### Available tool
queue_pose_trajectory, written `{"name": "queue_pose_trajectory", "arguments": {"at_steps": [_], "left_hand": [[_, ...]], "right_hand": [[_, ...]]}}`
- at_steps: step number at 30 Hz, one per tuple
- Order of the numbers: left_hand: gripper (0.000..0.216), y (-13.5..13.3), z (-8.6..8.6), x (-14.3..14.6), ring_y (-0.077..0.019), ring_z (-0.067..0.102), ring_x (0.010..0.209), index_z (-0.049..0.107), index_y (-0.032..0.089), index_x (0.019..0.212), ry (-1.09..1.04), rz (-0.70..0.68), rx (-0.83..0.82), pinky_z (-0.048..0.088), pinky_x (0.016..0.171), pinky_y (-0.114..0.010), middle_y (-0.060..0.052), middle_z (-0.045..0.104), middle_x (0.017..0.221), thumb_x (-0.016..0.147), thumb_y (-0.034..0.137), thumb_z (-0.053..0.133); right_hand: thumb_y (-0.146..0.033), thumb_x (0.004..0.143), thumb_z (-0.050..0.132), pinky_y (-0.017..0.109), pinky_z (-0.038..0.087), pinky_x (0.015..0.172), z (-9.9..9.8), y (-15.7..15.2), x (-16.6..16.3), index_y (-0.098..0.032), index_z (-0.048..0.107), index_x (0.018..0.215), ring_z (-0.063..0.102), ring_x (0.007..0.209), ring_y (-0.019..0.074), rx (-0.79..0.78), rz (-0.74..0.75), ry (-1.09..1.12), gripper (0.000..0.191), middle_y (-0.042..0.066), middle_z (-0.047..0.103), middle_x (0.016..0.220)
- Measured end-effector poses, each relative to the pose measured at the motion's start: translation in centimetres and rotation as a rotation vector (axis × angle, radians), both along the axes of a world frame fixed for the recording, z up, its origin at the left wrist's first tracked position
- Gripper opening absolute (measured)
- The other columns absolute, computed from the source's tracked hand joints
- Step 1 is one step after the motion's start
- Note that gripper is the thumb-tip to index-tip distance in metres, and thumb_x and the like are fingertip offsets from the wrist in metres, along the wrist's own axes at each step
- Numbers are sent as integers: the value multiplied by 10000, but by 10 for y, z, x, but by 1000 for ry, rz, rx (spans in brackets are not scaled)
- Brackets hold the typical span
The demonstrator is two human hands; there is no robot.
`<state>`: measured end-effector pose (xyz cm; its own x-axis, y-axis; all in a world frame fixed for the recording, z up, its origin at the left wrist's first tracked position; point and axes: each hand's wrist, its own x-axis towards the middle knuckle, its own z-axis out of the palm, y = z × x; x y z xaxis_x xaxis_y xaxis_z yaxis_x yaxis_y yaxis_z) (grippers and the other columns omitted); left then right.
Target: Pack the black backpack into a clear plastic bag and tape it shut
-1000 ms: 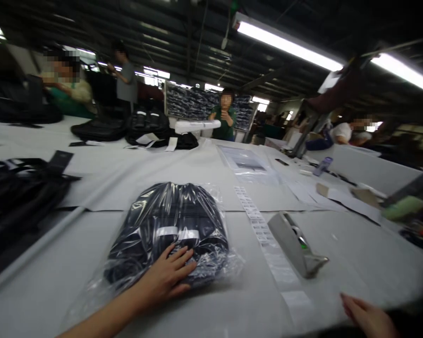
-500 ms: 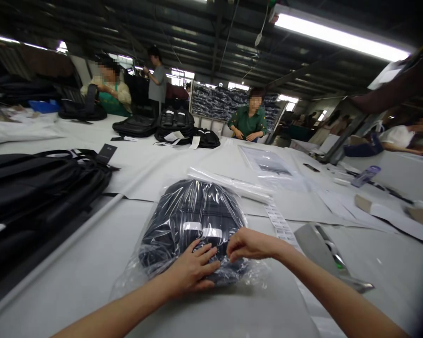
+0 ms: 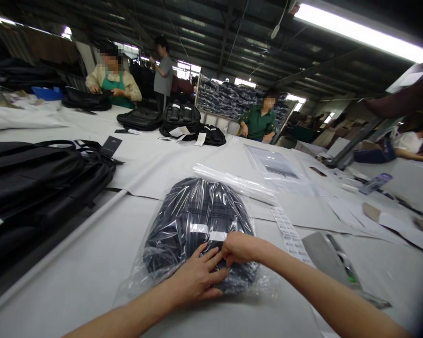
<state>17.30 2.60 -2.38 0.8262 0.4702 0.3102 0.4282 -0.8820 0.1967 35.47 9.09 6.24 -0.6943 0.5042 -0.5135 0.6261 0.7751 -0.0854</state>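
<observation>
The left hand (image 3: 197, 277) lies flat, fingers spread, pressing on the near end of a dark bag sealed in a clear plastic sleeve (image 3: 197, 225). The right hand (image 3: 238, 248) is loosely curled with its fingertips pinched down on the same wrapped bag, just beside the left hand's fingertips and right below two pale strips (image 3: 207, 231) that cross the plastic. Neither hand grips anything it has lifted; both rest on the wrap.

The wrapped bag lies on the white desk (image 3: 91, 263) near its front edge, about the middle of its width, with the loose plastic flap trailing toward the far side. Just right of it a long strip of printed labels (image 3: 289, 234) runs across the desk, and beside that stands a grey tape dispenser (image 3: 333, 260), close to the right forearm. Toward the left edge sits a pile of black bags (image 3: 38, 178). Further back lie a flat clear sleeve (image 3: 271, 162) and more black bags (image 3: 178, 117). At the far edge people are at work, one in a green top (image 3: 259, 123).
</observation>
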Motion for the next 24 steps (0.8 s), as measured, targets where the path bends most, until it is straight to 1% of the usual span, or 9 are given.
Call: {"name": "queue_pose_trajectory", "arguments": {"at_steps": [4,9,12,15,17,19,21,22,24], "left_hand": [[455,0,0,0,-330,339,1288,429,274,1279,-6,7,-6,247,1034,-568,-124,408,1385,880,494,432],[534,1,5,-1,-354,352,1280,371,277,1321,56,1,-45,275,1012,-593,-159,415,1376,842,448,534],[574,2,7,-2,-357,346,1284,374,283,1316,79,1,-54,277,1016,-589,-153,398,1394,804,409,603],[576,2,7,-2,-349,326,1299,370,297,1321,55,-1,-52,265,1029,-579,-139,367,1420,806,405,604],[560,2,6,-2,-348,322,1302,370,295,1323,52,-2,-52,261,1029,-580,-144,356,1425,820,413,584],[521,2,7,-1,-348,322,1301,389,288,1309,65,-7,-58,260,1027,-585,-147,370,1415,835,423,557],[468,1,8,0,-347,313,1306,433,281,1273,75,-11,-68,250,1032,-586,-136,388,1404,844,433,539],[447,1,9,0,-346,309,1308,450,277,1257,74,-12,-72,244,1036,-584,-131,393,1402,848,439,530],[434,1,10,1,-341,303,1312,459,267,1248,69,-7,-73,235,1043,-577,-135,387,1406,857,449,512]], "right_hand": [[-305,718,644,227,316,526,-5,0,1,-225,729,772,584,623,147,54,-22,-23,129,19,707,701],[-524,562,733,240,313,517,-15,13,9,-204,660,926,591,648,196,191,-179,84,490,43,677,711],[-523,555,748,233,310,524,-10,20,18,-212,644,785,564,624,168,159,-289,206,401,5,637,659],[-488,703,656,235,338,549,5,10,28,-188,602,706,532,606,132,126,-460,503,305,-8,599,649],[-492,821,507,236,368,527,10,-9,30,-189,567,817,519,548,115,-29,-653,780,309,-17,582,647],[-512,867,408,233,400,486,3,-31,27,-206,497,954,533,501,111,-384,-826,980,331,-28,588,657],[-510,843,464,224,434,486,-16,-49,20,-213,452,986,575,523,112,-717,-940,1073,330,-30,606,681],[-482,820,517,220,451,503,-27,-54,16,-210,449,961,597,557,113,-800,-1012,1111,314,-27,611,694],[-406,784,578,215,473,541,-45,-59,10,-206,440,924,626,613,116,-822,-1198,1211,280,-19,618,702]]}}
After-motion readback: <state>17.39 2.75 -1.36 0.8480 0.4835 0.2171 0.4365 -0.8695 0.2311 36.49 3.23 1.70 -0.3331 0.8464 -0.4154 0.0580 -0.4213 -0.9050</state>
